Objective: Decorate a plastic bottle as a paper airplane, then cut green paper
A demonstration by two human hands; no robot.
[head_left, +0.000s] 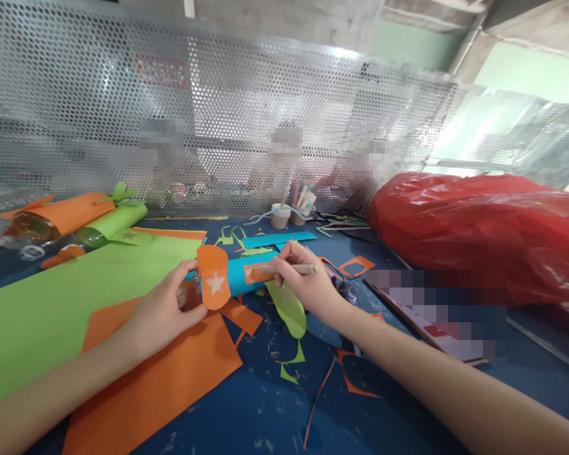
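Note:
A bottle wrapped in blue paper [239, 278] lies on the blue table [246, 411] in front of me. An orange paper wing with a white star [213, 278] sticks out from its near end, and a green paper piece [289, 306] hangs below it. My left hand [164, 313] grips the bottle's near end by the orange wing. My right hand [306, 284] is closed on a pencil-like wooden stick [287, 269], its tip lying on an orange patch on the blue paper.
A green sheet [52, 297] and an orange sheet [161, 373] lie at the left, with paper scraps around. Orange [61, 215] and green [114, 221] wrapped bottles rest at far left. Cups of tools [289, 212] stand by a perforated metal screen [246, 114]. A red plastic bag [478, 227] fills the right.

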